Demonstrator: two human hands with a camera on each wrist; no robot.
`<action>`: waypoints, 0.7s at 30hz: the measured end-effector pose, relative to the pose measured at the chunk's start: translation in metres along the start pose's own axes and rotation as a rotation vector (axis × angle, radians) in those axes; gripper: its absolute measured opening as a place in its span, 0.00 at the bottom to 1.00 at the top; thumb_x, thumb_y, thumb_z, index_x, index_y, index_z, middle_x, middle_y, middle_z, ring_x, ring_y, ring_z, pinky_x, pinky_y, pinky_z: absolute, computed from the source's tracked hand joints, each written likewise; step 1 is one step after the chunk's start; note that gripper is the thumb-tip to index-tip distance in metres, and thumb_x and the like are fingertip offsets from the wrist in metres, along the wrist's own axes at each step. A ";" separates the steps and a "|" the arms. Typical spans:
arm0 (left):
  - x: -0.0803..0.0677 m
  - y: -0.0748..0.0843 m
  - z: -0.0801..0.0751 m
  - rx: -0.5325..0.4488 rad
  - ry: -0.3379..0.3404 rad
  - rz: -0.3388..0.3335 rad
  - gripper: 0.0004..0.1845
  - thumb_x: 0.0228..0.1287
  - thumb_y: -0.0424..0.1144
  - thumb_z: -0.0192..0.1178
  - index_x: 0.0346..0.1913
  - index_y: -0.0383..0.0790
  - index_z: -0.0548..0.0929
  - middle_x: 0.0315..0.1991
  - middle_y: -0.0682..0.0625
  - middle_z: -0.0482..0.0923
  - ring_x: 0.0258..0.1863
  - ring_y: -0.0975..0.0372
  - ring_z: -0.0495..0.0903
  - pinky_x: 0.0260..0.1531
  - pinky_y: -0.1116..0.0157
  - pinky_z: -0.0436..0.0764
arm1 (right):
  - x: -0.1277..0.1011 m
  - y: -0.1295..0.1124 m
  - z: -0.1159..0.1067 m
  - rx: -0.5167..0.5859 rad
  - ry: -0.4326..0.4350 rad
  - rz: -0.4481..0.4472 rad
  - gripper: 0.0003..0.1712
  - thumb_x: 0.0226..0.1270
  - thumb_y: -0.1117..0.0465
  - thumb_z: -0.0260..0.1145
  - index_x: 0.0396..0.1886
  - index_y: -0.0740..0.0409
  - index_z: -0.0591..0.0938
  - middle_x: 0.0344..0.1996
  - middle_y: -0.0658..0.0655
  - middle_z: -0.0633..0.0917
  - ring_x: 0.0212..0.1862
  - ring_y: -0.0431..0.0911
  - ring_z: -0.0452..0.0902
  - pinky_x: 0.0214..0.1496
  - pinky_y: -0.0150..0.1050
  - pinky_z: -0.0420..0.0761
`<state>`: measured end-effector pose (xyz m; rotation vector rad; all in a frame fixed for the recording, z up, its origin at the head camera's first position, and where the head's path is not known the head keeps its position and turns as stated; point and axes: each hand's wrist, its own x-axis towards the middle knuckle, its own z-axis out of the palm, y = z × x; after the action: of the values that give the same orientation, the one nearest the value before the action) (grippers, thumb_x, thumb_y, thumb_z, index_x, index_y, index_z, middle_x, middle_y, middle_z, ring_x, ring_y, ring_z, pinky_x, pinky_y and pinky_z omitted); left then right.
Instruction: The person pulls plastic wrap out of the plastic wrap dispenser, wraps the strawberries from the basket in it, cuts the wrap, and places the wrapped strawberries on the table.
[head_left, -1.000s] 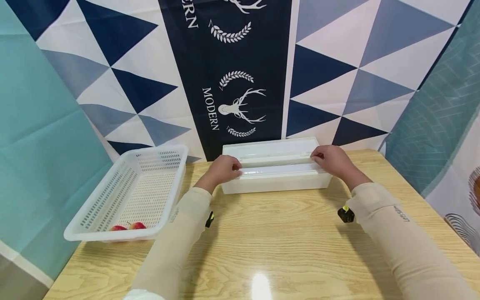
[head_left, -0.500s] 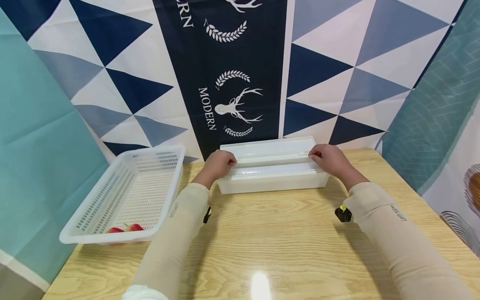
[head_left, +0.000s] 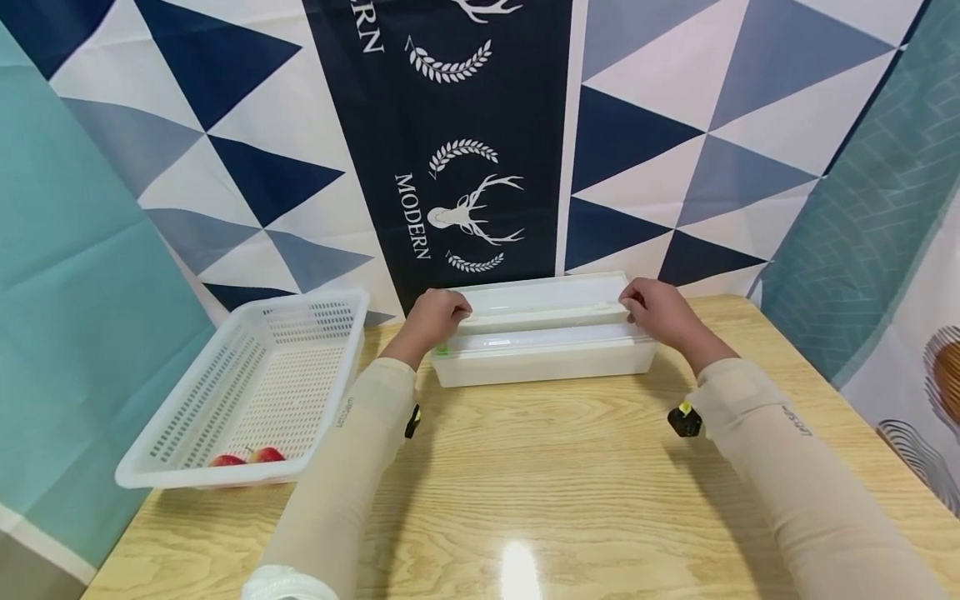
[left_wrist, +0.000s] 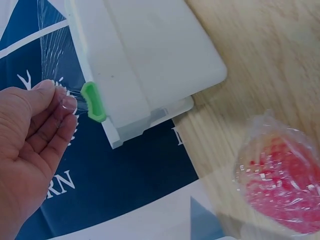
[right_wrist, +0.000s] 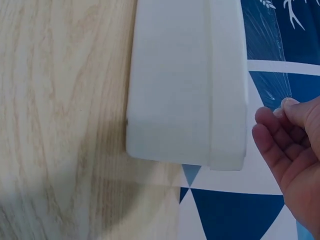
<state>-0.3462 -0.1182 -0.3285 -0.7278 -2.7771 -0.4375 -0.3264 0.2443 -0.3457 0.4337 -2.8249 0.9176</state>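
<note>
A long white cling film dispenser (head_left: 547,365) lies at the back of the table with its lid tilted up behind. My left hand (head_left: 437,318) is just above its left end, thumb and fingers pinching one corner of clear cling film (left_wrist: 56,55). Close by that hand, a green slide cutter (left_wrist: 93,102) sits on the dispenser's edge. At the opposite end, my right hand (head_left: 658,313) pinches the other corner of the film between thumb and fingertips. The film stretches up from the dispenser between both hands, wrinkled and see-through.
A white perforated basket (head_left: 206,478) stands at the left, with red apples (head_left: 266,455) at its near end. Something red in clear wrap (left_wrist: 282,182) lies on the wooden table in the left wrist view. A patterned cloth (head_left: 637,150) hangs right behind the dispenser.
Both hands have risen a little from the dispenser, drawing the film up. As my left hand lifted off the front left corner, the green slide cutter came into sight. The head view shifted slightly.
</note>
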 end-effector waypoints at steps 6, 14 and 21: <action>0.004 0.000 -0.008 -0.024 0.007 -0.008 0.08 0.66 0.30 0.61 0.43 0.36 0.88 0.42 0.47 0.86 0.43 0.57 0.82 0.49 0.61 0.79 | 0.000 -0.005 -0.008 0.025 0.002 0.004 0.12 0.78 0.63 0.51 0.46 0.69 0.75 0.32 0.63 0.80 0.38 0.55 0.80 0.39 0.49 0.78; 0.010 0.003 -0.020 -0.019 0.036 0.007 0.07 0.66 0.29 0.61 0.42 0.35 0.88 0.41 0.47 0.86 0.44 0.56 0.82 0.49 0.61 0.79 | 0.004 -0.012 -0.019 0.017 0.032 -0.020 0.11 0.77 0.65 0.51 0.46 0.70 0.75 0.33 0.64 0.80 0.39 0.57 0.80 0.40 0.50 0.78; 0.014 0.007 -0.031 -0.009 0.048 -0.012 0.08 0.66 0.28 0.60 0.42 0.35 0.88 0.41 0.47 0.86 0.43 0.56 0.82 0.49 0.62 0.78 | 0.006 -0.019 -0.028 0.000 0.043 -0.026 0.11 0.77 0.64 0.52 0.45 0.69 0.75 0.33 0.65 0.80 0.39 0.57 0.80 0.42 0.52 0.78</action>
<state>-0.3496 -0.1167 -0.2941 -0.6929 -2.7378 -0.4639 -0.3249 0.2448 -0.3111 0.4442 -2.7746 0.9101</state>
